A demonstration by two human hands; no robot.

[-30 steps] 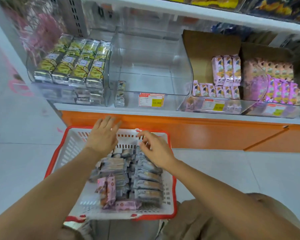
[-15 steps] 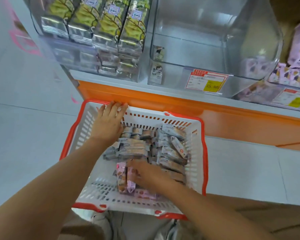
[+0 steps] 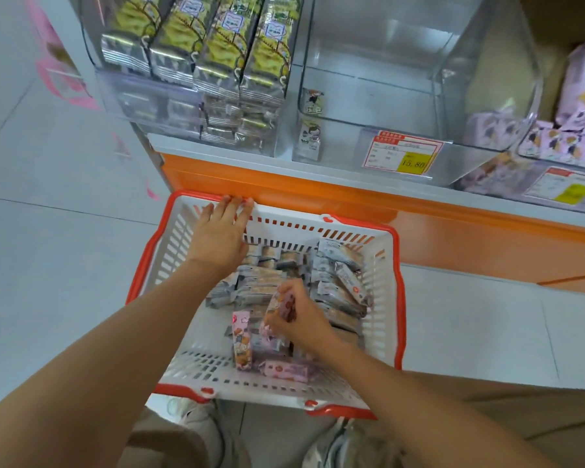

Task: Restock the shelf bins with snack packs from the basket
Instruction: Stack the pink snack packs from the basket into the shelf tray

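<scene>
A white basket with a red rim [image 3: 382, 298] sits on the floor below the shelf. Inside lie several grey snack packs [image 3: 338, 282] and a few pink ones [image 3: 242, 339]. My left hand [image 3: 222, 234] rests flat on the basket's far left rim, fingers spread, holding nothing. My right hand [image 3: 301, 315] is down in the basket, closed on a pink snack pack [image 3: 279, 312] tilted up from the pile. Above stands a clear shelf bin [image 3: 402, 106] that is nearly bare, with a yellow price tag on its front.
The left bin [image 3: 196, 55] is full of green-and-silver packs. The right bin [image 3: 561, 143] holds pink packs. An orange base panel [image 3: 318, 190] runs under the shelf. My knees and shoes show at the bottom edge. Pale floor tiles surround the basket.
The view has tipped down toward the basket. My right hand went from the far packs to the near pink ones and closed on one. My left hand settled on the far rim.
</scene>
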